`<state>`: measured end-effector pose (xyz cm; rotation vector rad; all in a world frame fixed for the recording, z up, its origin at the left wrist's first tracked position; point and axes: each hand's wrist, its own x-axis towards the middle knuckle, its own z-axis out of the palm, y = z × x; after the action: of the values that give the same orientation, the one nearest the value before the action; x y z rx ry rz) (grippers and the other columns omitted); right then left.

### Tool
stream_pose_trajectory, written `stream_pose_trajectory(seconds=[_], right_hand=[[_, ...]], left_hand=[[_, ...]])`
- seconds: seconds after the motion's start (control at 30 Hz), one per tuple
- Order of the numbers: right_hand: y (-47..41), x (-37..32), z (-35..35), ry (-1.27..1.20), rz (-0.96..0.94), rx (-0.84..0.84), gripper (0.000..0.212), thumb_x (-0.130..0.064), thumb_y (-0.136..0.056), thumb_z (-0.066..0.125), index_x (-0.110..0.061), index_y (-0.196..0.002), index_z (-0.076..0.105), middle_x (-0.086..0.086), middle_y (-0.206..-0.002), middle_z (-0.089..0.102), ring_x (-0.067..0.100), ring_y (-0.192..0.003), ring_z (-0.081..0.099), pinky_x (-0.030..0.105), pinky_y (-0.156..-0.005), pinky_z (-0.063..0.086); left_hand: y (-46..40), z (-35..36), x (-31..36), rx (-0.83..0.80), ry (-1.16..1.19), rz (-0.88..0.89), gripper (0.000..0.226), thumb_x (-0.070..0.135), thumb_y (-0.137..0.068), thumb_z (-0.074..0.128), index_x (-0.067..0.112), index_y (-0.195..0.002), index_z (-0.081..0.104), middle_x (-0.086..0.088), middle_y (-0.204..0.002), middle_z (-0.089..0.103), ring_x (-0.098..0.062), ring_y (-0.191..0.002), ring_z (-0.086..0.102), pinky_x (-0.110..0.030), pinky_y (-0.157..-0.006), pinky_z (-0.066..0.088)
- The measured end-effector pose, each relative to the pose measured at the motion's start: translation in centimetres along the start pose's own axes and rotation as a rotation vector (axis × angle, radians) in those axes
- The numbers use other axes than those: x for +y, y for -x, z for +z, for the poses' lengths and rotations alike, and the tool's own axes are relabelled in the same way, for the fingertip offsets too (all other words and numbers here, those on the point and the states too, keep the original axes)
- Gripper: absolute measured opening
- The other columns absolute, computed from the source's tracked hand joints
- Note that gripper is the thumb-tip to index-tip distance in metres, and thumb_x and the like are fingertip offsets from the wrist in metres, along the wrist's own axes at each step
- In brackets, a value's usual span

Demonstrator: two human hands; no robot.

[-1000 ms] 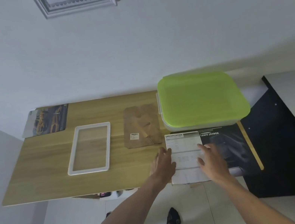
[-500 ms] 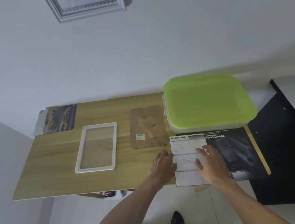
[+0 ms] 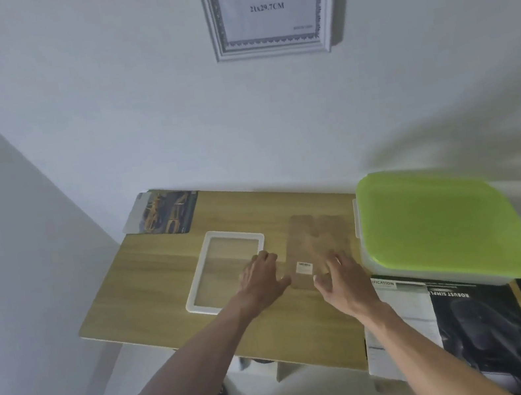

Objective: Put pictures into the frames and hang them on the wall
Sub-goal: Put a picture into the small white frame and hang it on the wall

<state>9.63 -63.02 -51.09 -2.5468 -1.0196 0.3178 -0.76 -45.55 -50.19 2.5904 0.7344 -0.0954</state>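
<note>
Both hands spread, gripping nothing: left hand (image 3: 261, 279) over white rectangular frame's (image 3: 198, 288) right edge, right hand (image 3: 342, 275) over brown cardboard backing (image 3: 315, 240) on the surface. Likely next: pinch backing's near edge, lift flat.

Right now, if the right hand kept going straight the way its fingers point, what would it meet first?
Probably the brown backing board: the right hand hovers at its near edge, fingers spread and pointing across it towards the wall. Whether they already touch is unclear.
</note>
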Motion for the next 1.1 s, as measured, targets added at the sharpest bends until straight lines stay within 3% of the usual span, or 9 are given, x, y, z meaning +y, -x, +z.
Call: stream_pose_trajectory(seconds=[0.17,0.5,0.7,0.77,0.87,0.97,1.1], right_hand=[[-5.0,-5.7,1.0,-0.017,-0.024,-0.049,0.052,-0.040,-0.096,0.054,-0.019,-0.142,0.046,0.004,-0.141,0.049,0.024,-0.127,0.050,0.037,-0.102,0.045],[-15.5,-18.5,6.3,0.023,-0.095,-0.143,0.054,-0.039,-0.098,0.054,-0.019,-0.146,0.041,0.003,-0.146,0.043,0.022,-0.132,0.043,0.033,-0.107,0.041],[-20.4,-25.5,10.1,0.037,-0.146,-0.197,0.060,-0.035,-0.099,0.056,-0.014,-0.150,0.035,0.006,-0.158,0.033,0.023,-0.145,0.032,0.035,-0.118,0.030],[-21.9,-27.3,11.1,0.050,-0.150,-0.225,0.063,-0.036,-0.099,0.056,-0.015,-0.153,0.032,0.004,-0.160,0.030,0.021,-0.147,0.029,0.035,-0.119,0.028],[-23.8,-29.1,12.7,0.058,-0.135,-0.289,0.066,-0.038,-0.098,0.057,-0.018,-0.155,0.029,0.000,-0.163,0.024,0.019,-0.149,0.025,0.036,-0.119,0.029],[-25.4,-30.1,14.1,0.070,-0.107,-0.336,0.068,-0.039,-0.098,0.058,-0.020,-0.156,0.028,-0.002,-0.164,0.021,0.019,-0.150,0.023,0.036,-0.118,0.029],[-27.2,-30.8,15.7,0.096,-0.094,-0.387,0.070,-0.041,-0.098,0.056,-0.017,-0.156,0.026,-0.001,-0.165,0.018,0.018,-0.151,0.021,0.035,-0.119,0.028]], left_hand=[[-2.6,-4.5,-6.1,0.047,-0.018,-0.017,0.051,0.044,-0.086,0.056,0.011,-0.126,0.056,-0.006,-0.123,0.057,-0.027,-0.114,0.056,-0.039,-0.090,0.048],[-7.8,-11.1,-21.2,0.042,-0.029,-0.103,0.049,0.042,-0.087,0.059,0.010,-0.125,0.055,-0.007,-0.127,0.055,-0.027,-0.111,0.057,-0.040,-0.090,0.049],[-9.8,-12.1,-28.3,-0.023,-0.087,-0.103,0.045,0.034,-0.089,0.059,0.010,-0.126,0.052,-0.010,-0.130,0.053,-0.028,-0.121,0.050,-0.038,-0.101,0.044],[-10.7,-12.0,-30.0,-0.036,-0.105,-0.091,0.050,0.034,-0.091,0.060,0.009,-0.132,0.048,-0.012,-0.139,0.047,-0.030,-0.131,0.043,-0.040,-0.108,0.039],[-12.4,-12.1,-32.0,-0.045,-0.132,-0.048,0.063,0.036,-0.093,0.058,0.006,-0.144,0.036,-0.014,-0.159,0.022,-0.029,-0.147,0.020,-0.042,-0.119,0.024],[-14.0,-12.0,-33.8,-0.040,-0.161,-0.040,0.069,0.044,-0.095,0.052,0.007,-0.148,0.029,-0.011,-0.159,0.021,-0.028,-0.148,0.015,-0.042,-0.121,0.017],[-14.4,-11.3,-35.8,-0.118,-0.118,-0.076,0.079,0.052,-0.098,0.043,0.013,-0.156,0.007,-0.003,-0.165,0.002,-0.022,-0.152,-0.003,-0.045,-0.123,-0.001]])
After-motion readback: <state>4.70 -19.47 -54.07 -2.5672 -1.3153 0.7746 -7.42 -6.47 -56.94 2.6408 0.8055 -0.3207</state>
